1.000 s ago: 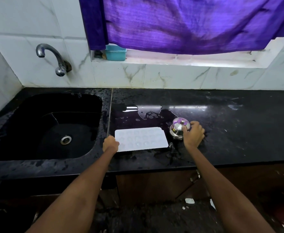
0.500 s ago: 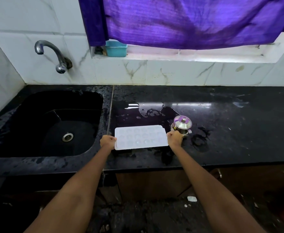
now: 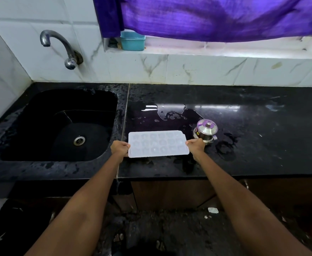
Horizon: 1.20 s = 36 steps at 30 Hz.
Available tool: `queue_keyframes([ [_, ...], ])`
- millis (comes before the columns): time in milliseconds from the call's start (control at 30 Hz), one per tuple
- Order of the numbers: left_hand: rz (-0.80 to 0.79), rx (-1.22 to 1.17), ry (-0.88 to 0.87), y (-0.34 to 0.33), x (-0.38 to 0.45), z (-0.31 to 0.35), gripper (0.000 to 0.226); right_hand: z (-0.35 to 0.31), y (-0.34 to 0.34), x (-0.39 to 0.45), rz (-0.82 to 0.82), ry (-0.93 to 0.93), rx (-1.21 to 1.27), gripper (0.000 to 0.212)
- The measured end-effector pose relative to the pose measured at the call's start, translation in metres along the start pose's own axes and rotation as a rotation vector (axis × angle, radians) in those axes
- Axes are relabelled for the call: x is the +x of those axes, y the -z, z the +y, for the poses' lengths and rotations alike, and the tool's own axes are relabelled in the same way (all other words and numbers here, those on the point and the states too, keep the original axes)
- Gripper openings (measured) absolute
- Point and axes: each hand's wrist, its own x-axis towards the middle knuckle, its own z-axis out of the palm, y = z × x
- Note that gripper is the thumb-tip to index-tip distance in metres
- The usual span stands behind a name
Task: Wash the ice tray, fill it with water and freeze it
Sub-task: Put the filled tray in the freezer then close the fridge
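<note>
From the head camera, the left hand [image 3: 119, 147] is curled closed on the left short edge of the white ice tray [image 3: 158, 144], and the right hand [image 3: 195, 145] is closed in the same way on the tray's right short edge, so both hands grip it at once. The tray lies level over the wet black desk [image 3: 253, 126], near its front edge and just right of the black sink [image 3: 59, 124]; whether it rests on the surface or is lifted slightly cannot be told. A small steel pot with a lid [image 3: 206, 131] stands just behind the right hand. A tap [image 3: 63, 47] projects from the tiled wall above the sink. No writing or brand can be read on the tray or pot.
</note>
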Motion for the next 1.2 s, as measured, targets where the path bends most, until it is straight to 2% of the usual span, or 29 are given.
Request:
queue_keyframes([
  [233,-0.019,0.006,-0.043,0.008,0.006,-0.001,0.023,0.001,-0.001,-0.012,0.026,-0.029,0.074,0.022],
  [400,-0.079,0.03,-0.09,0.008,0.001,0.002,0.022,0.003,0.008,-0.028,0.112,-0.06,0.08,0.021],
  [833,-0.342,0.137,-0.266,-0.006,-0.014,0.022,0.017,0.031,0.045,-0.089,0.353,-0.194,0.151,0.021],
  [1200,-0.572,0.226,-0.35,-0.056,-0.074,0.016,0.019,0.091,0.106,-0.153,0.584,-0.308,0.29,0.023],
])
